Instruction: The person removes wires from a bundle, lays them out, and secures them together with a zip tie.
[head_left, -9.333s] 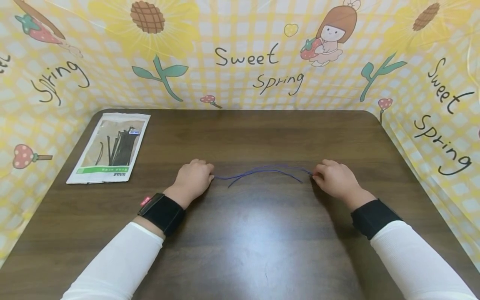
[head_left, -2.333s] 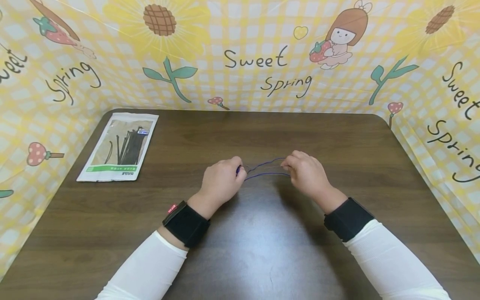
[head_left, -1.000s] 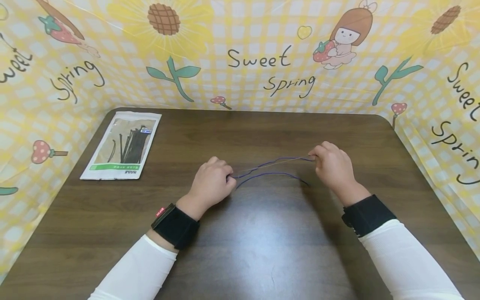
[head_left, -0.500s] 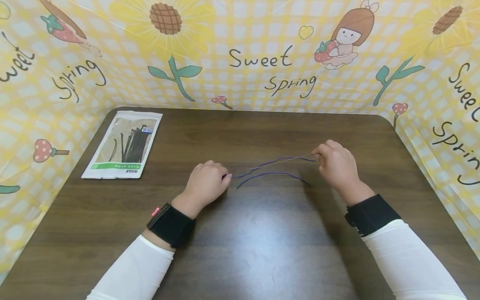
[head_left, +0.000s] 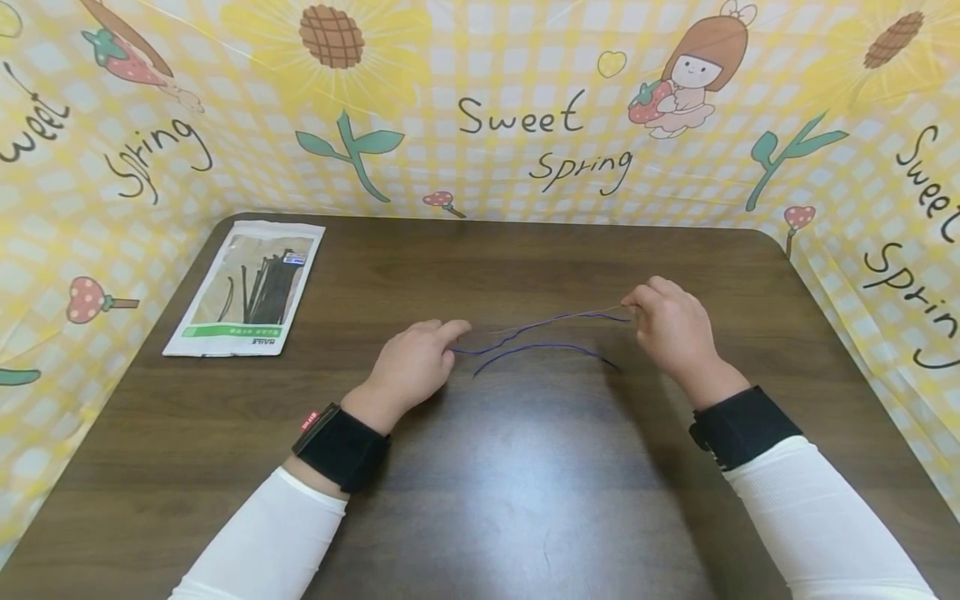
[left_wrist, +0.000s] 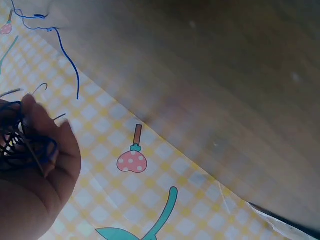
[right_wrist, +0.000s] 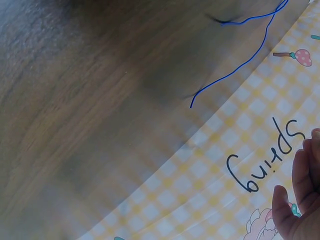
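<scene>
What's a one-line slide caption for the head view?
Right hand pinching a thin strand over a brown table; left hand opposite, blue strands between them; white pouch at far left.

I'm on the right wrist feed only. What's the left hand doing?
Observer: The left hand holds a tangled bundle of blue strands, seen in the left wrist view.
Operator: And the other one? Mine's cut off at the frame edge.
Observer: In the head view, the right hand pinches a thin strand.
Operator: Anything else on the table?
Observer: A white packet at the far left, with what look like black cable ties showing through its window.
</scene>
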